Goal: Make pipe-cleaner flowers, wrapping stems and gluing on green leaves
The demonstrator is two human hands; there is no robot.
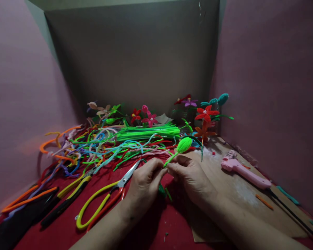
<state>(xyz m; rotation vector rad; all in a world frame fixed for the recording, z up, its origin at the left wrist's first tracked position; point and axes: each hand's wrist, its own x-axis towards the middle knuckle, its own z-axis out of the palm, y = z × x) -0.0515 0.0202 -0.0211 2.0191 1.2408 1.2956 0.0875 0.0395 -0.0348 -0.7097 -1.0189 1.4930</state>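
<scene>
A bright green pipe-cleaner bud (184,145) on a green stem stands tilted above my hands, its tip up and to the right. My left hand (147,178) pinches the lower end of the stem between thumb and forefinger. Close beside it, my right hand (194,177) is closed on the same stem, thumb and fingertips together. The two sets of fingertips almost touch. Scissors (123,180) with yellow and red handles lie partly open just left of my left hand, and the left forearm covers part of the red handle.
Loose coloured pipe cleaners (120,147) and a green bundle (151,133) cover the table's back left. Pliers (75,187) lie left of the scissors. On a cardboard sheet (211,208) at right rests a pink glue gun (245,172) with a cord. Pipe-cleaner flowers (206,113) stand behind, between pink side walls.
</scene>
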